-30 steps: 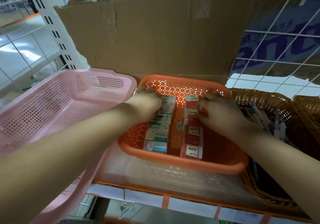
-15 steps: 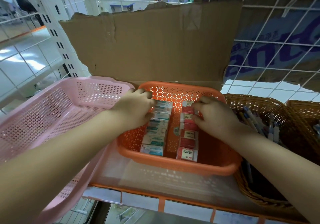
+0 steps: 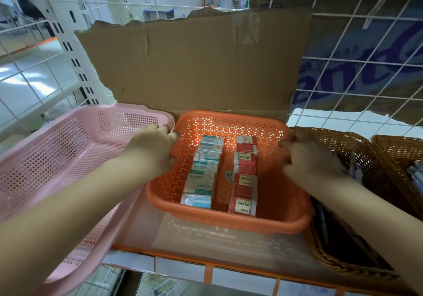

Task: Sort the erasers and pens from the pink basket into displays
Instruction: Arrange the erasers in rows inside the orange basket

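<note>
An orange perforated basket (image 3: pixel 226 223) stands on the shelf in the middle. Inside it lie two rows of boxed erasers: a teal-and-white row (image 3: pixel 201 172) on the left and a red row (image 3: pixel 245 174) on the right. My left hand (image 3: pixel 152 150) grips the basket's left rim, and my right hand (image 3: pixel 306 156) grips its right rim. The pink basket (image 3: pixel 57 158) sits to the left; the part of its bottom that shows holds nothing. A brown wicker basket (image 3: pixel 338 259) on the right holds pens (image 3: pixel 353 169).
A torn cardboard sheet (image 3: pixel 194 62) stands behind the baskets against the white wire grid (image 3: pixel 357 71). A second wicker basket (image 3: pixel 398 149) sits at the far right. The shelf's orange front edge (image 3: pixel 206 266) runs below, with a white upright post (image 3: pixel 68 43) at the left.
Both hands have left the eraser rows and moved outward to the orange basket's side rims. The camera has tilted up, so the shelf sits lower in view.
</note>
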